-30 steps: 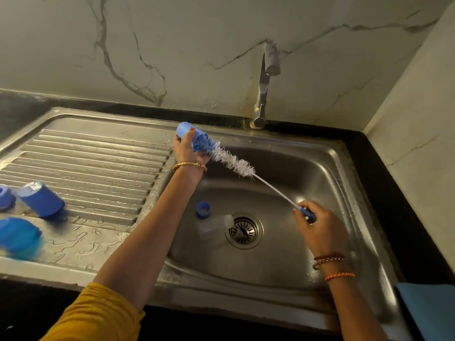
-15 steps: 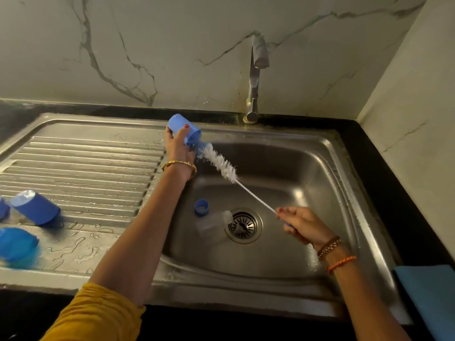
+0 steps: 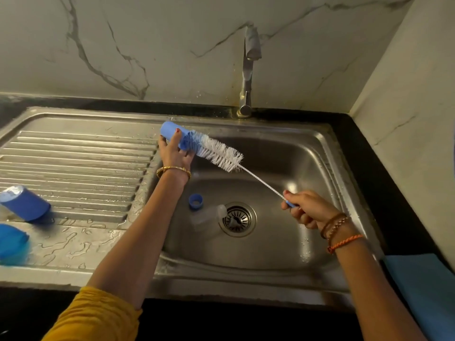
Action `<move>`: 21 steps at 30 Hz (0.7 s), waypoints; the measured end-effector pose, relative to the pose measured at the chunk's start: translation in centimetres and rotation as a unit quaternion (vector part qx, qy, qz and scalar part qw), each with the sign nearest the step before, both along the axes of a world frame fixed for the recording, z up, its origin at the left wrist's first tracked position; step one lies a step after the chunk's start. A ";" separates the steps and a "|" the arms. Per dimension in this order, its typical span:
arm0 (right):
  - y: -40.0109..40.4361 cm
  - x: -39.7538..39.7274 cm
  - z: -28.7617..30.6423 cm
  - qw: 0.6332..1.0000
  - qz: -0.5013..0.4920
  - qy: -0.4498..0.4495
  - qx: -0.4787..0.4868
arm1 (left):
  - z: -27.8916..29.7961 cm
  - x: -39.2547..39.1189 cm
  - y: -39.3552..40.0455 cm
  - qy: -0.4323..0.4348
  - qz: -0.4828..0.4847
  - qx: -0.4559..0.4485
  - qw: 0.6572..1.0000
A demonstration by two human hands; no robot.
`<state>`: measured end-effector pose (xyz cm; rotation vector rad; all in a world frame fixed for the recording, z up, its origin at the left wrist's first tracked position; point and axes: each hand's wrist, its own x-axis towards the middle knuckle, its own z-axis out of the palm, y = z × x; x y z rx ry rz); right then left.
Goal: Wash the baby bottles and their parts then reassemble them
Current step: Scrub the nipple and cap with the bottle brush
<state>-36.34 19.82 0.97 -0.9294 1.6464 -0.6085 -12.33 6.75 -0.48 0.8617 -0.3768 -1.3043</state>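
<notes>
My left hand (image 3: 173,153) grips a light blue bottle cap (image 3: 172,134), held on its side above the sink's left rim. A bottle brush (image 3: 219,155) with white and blue bristles has its tip inside the cap. Its wire stem runs down right to my right hand (image 3: 306,209), which is closed on the blue handle. In the basin lie a clear bottle (image 3: 209,216) on its side and a small blue ring (image 3: 196,201), both beside the drain (image 3: 237,219). On the drainboard at the left lies a dark blue bottle (image 3: 24,204), with another blue piece (image 3: 12,243) below it.
The steel sink (image 3: 320,153) has a ribbed, wet drainboard (image 3: 73,163) on its left. A tap (image 3: 247,70) stands at the back, with no water running. A blue cloth (image 3: 428,289) lies at the right edge. A marble wall rises behind and to the right.
The brush has slid partly out of the cap, so more bristles show. My right hand moved back to the right with the handle. The camera view shifted slightly.
</notes>
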 end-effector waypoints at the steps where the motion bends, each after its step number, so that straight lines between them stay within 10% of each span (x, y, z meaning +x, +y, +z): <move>1: 0.0 -0.1 0.0 0.999 0.010 0.033 -0.034 | 0.2 -0.1 -0.1 0.005 0.008 -0.006 1.000; 4: 0.1 -0.2 -0.3 0.964 0.018 0.167 -0.204 | 1.2 -0.2 -0.6 -0.012 0.049 0.000 0.999; 8: 0.4 -0.7 -1.3 0.752 -0.040 0.500 -0.428 | 1.5 -0.3 -0.6 -0.026 0.065 0.029 0.997; 10: 0.6 -0.4 -1.5 0.702 -0.073 0.536 -0.463 | 1.3 -0.5 -0.4 -0.010 0.053 0.024 0.998; 13: 0.6 0.0 -1.6 0.830 -0.059 0.433 -0.346 | 0.7 -0.5 -0.3 -0.010 0.051 0.016 0.999; 16: 0.6 -0.1 -0.2 0.992 -0.009 0.091 -0.086 | 0.4 -0.3 -0.4 -0.047 0.030 0.004 0.998; 18: 0.7 -0.4 0.7 0.999 -0.002 -0.054 0.008 | 0.4 -0.1 -0.3 -0.043 0.008 0.004 0.999; 21: 1.0 -0.9 1.4 0.998 0.035 -0.001 -0.061 | 0.3 0.2 -0.1 -0.002 0.001 0.010 1.000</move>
